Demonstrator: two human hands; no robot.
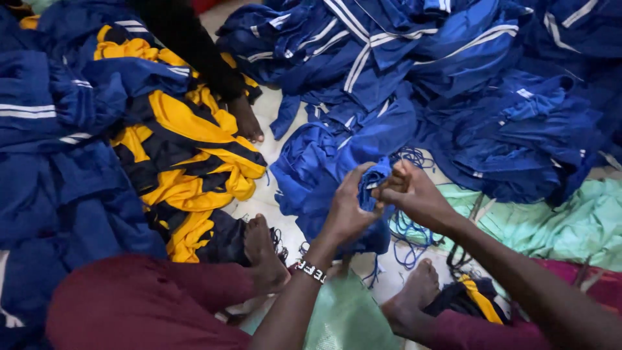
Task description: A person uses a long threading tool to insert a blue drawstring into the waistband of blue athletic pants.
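My left hand (346, 206) and my right hand (411, 193) meet at the middle of the view, both pinching a bunched edge of a bright blue garment (324, 162) that lies on the floor in front of me. Loose blue threads (407, 233) hang and curl below my right hand. A beaded band (311, 270) sits on my left wrist. My bare feet (262, 249) rest on the floor on either side, with maroon trousers (142, 304) over my legs.
Heaps of blue garments with white stripes (414, 58) fill the top and right. A yellow and dark striped pile (188, 162) lies at left, beside more blue cloth (58, 162). Another person's foot (247, 120) stands by it. Pale green cloth (557, 223) spreads at right.
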